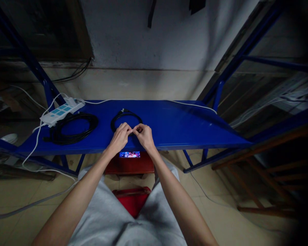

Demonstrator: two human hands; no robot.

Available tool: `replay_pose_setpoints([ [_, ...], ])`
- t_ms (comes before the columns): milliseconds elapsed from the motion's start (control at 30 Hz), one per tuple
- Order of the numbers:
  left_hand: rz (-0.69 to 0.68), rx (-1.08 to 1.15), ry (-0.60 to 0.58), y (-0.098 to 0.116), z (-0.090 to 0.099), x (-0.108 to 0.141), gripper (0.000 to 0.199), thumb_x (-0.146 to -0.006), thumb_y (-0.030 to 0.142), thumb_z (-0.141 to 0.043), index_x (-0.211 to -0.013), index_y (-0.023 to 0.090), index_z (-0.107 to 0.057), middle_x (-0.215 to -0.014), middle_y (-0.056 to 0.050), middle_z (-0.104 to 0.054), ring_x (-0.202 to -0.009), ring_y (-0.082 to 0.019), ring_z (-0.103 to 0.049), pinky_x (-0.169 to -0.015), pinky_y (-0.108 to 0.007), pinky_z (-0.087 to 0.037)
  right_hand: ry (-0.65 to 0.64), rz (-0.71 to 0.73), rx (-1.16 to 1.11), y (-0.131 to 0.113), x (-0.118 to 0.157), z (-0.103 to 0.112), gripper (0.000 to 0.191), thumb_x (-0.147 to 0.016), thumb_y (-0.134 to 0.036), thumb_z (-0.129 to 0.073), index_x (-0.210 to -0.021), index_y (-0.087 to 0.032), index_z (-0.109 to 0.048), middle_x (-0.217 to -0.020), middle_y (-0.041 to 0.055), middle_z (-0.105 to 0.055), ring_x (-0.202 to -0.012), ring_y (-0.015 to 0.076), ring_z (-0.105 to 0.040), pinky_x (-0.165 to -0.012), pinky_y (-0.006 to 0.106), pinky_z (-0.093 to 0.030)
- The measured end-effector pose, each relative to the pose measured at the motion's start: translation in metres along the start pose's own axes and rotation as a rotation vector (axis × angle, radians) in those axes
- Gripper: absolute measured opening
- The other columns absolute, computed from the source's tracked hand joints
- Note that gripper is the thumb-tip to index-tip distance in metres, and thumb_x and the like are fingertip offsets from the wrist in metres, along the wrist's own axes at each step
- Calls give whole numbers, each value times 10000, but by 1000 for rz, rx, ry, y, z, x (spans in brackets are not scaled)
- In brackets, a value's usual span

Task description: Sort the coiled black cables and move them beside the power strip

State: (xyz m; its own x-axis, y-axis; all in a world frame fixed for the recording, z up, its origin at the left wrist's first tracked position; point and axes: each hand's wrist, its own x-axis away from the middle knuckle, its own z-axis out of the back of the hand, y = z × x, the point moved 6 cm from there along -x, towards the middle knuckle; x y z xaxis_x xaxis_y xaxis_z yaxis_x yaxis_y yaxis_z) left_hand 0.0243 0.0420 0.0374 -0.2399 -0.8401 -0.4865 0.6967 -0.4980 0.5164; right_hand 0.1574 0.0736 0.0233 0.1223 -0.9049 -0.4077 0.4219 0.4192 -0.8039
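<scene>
A small coil of black cable [126, 113] lies on the blue shelf [169, 123], its connector end at the far side of the loop. Over the near edge of this coil, my left hand [122, 134] and my right hand [143, 135] meet with their fingertips almost touching. Both hands are closed in a pinch on the cable; whether a small tie is also between the fingers is too fine to see. To the left, a larger coil of black cable [73, 140] rests flat on the shelf, untouched.
A white power strip [60, 112] with blue sockets sits at the shelf's left end, its white cord hanging down in front. Below the shelf, a lit screen [129, 154] rests on a reddish-brown stool [129, 167]. Blue frame posts [218, 94] rise at both sides.
</scene>
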Motion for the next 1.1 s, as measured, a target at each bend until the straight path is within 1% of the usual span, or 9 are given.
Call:
replay_pose_setpoints([
  [167, 14, 8, 27, -3, 2, -1, 139, -974, 213, -477, -859, 205, -556, -915, -62, -574, -909, -229, -543, -836, -358, -439, -71, 60, 98, -3, 3, -4, 144, -875, -248, -626, -837, -202, -757, -831, 47, -728, -761, 188, -571, -714, 302, -415],
  [233, 28, 21, 39, -6, 3, -2, 148, -969, 207, -482, -843, 204, -560, -895, -55, -574, -904, -224, -545, -836, -352, -441, -133, 97, 109, -6, 4, -7, 151, -887, -239, -614, -862, -207, -759, -854, 48, -726, -808, 196, -574, -738, 307, -418],
  [300, 49, 40, 53, -10, 5, -3, 157, -961, 200, -489, -821, 203, -559, -870, -44, -573, -894, -216, -549, -831, -344, -444, -199, 139, 98, -10, 6, -10, 127, -880, -237, -633, -882, -215, -758, -878, 41, -727, -857, 202, -575, -771, 312, -423],
  [367, 66, 62, 65, -13, 6, -4, 164, -952, 196, -502, -799, 201, -560, -849, -35, -574, -878, -208, -554, -820, -336, -445, -226, 150, 92, -12, 7, -12, 92, -858, -255, -674, -884, -223, -756, -891, 34, -729, -886, 209, -574, -793, 318, -425],
  [567, 89, 167, 88, -15, 7, -6, 157, -940, 219, -539, -802, 189, -606, -843, -27, -590, -836, -184, -571, -777, -311, -449, -152, 81, 111, -6, 6, -11, 116, -869, -269, -663, -854, -209, -761, -827, 51, -710, -814, 207, -569, -735, 313, -425],
  [667, 74, 220, 73, -13, 5, -5, 82, -920, 207, -570, -917, 188, -650, -879, -25, -600, -811, -165, -578, -767, -296, -459, -88, 55, 110, -4, 6, -6, 121, -859, -249, -647, -854, -195, -755, -807, 54, -705, -811, 208, -577, -736, 313, -430],
  [767, 64, 224, 55, -13, 3, -5, 130, -889, 163, -592, -989, 194, -669, -900, -26, -610, -812, -159, -586, -773, -290, -470, -82, 66, 84, -3, 7, -3, 135, -869, -256, -626, -866, -199, -749, -824, 52, -707, -836, 208, -580, -754, 313, -434],
  [900, 62, 191, 47, -16, 1, -5, 122, -890, 141, -574, -863, 185, -685, -866, -35, -625, -806, -168, -594, -749, -295, -470, -119, 87, 49, -4, 8, -3, 139, -892, -241, -603, -882, -201, -736, -842, 48, -703, -867, 203, -570, -789, 311, -429],
  [1100, 55, 142, 43, -14, 3, -4, 134, -894, 172, -582, -794, 177, -671, -821, -32, -632, -785, -169, -590, -734, -300, -463, -102, 132, 27, -6, 7, -2, 106, -886, -229, -600, -860, -193, -697, -907, 45, -664, -873, 186, -568, -802, 302, -433],
])
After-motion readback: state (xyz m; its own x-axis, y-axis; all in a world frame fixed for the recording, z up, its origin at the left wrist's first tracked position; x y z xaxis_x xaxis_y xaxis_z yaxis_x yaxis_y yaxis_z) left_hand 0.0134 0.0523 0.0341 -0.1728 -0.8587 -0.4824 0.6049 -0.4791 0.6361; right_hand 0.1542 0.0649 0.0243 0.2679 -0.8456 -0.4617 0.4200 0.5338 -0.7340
